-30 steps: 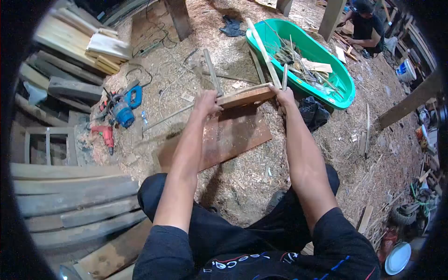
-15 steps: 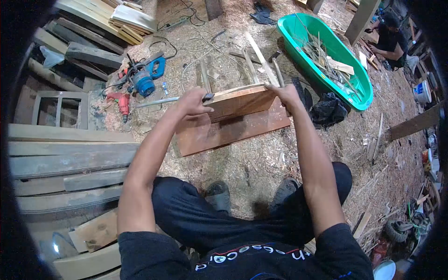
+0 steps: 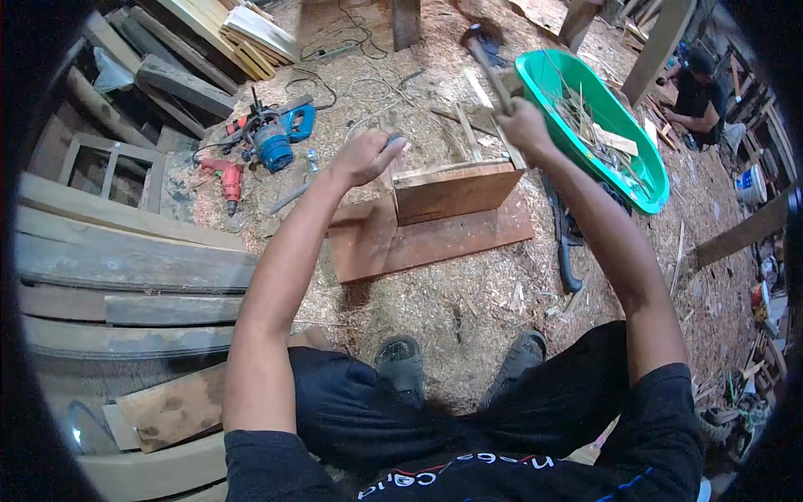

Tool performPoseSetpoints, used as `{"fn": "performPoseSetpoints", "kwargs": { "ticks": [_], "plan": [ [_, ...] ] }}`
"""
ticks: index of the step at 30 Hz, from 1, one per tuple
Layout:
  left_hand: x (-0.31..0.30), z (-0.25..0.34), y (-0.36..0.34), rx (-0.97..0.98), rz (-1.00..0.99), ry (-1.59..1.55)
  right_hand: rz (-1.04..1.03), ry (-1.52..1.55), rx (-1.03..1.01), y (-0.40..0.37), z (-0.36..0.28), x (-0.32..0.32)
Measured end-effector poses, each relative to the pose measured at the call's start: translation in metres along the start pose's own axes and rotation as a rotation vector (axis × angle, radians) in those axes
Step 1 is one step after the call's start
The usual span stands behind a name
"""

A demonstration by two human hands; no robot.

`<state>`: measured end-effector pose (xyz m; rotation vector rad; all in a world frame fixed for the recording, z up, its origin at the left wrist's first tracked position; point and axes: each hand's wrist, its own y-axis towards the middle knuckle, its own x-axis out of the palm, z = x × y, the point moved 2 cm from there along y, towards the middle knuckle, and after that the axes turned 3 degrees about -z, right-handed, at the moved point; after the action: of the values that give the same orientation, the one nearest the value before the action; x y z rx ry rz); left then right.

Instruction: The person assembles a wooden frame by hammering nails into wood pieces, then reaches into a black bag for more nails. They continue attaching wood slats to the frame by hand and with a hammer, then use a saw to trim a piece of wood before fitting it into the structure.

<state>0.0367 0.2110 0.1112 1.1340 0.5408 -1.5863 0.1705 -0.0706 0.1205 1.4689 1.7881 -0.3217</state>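
Note:
My right hand [image 3: 529, 132] is closed round the wooden handle of a hammer [image 3: 493, 71], raised above the work, its head blurred at the far end. My left hand [image 3: 368, 157] is wrapped round a metal bar [image 3: 288, 197] that slants down to the left behind my forearm. Its other end pokes out by my thumb. Between my hands, a thick wooden board [image 3: 456, 194] stands on edge, with a rough top edge. Beneath it a flat reddish-brown board [image 3: 435, 247] lies on the ground. Thin wood strips [image 3: 468, 134] lean behind the standing board.
A green tub [image 3: 652, 180] of wood scraps stands at the right. On the left are a blue power tool [image 3: 272, 144], a red drill [image 3: 227, 182] and stacked planks [image 3: 134, 259]. A black-handled tool [image 3: 569, 272] lies near my right knee. Another person [image 3: 698, 96] sits at upper right.
My right hand has left the standing board and now holds up a hammer. My left hand has lifted off the board's edge, and the metal bar has tilted. The view has shifted slightly.

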Motion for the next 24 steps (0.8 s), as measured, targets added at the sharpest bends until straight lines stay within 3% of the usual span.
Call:
{"fn": "performPoseSetpoints", "kwargs": {
  "ticks": [1, 2, 3, 5, 8, 11, 12, 16, 23, 24],
  "plan": [
    [-0.003, -0.002, 0.006, 0.039, 0.035, -0.031, -0.212, -0.013, 0.135, -0.001, -0.010, 0.010],
    [0.000, -0.003, 0.011, 0.104, 0.116, -0.031, -0.278, 0.135, 0.131, -0.008, -0.020, 0.021],
    [-0.003, 0.003, 0.016, 0.133, 0.069, 0.067, -0.282, 0.217, 0.094, -0.012, -0.028, 0.034],
    [-0.011, 0.027, 0.018, 0.192, -0.051, 0.244, -0.462, 0.390, 0.306, -0.027, -0.064, 0.030],
    [-0.003, 0.036, 0.015, 0.237, -0.123, 0.375, -0.452, 0.833, 0.325, -0.033, -0.070, 0.059],
    [0.000, 0.026, 0.014, 0.277, -0.121, 0.413, -0.615, 0.906, 0.431, -0.058, -0.054, 0.085],
    [0.001, 0.025, 0.015, 0.273, -0.128, 0.374, -0.570, 0.812, 0.449, -0.069, -0.060, 0.085],
    [0.013, 0.020, 0.024, 0.334, -0.179, 0.375, -0.663, 1.134, 0.430, -0.089, -0.064, 0.090],
    [0.020, 0.017, 0.037, 0.316, -0.299, 0.550, -0.663, 1.159, 0.440, -0.085, -0.057, 0.090],
    [0.016, 0.016, 0.034, 0.328, -0.132, 0.557, -0.625, 1.131, 0.446, -0.084, -0.057, 0.087]
  ]
}}
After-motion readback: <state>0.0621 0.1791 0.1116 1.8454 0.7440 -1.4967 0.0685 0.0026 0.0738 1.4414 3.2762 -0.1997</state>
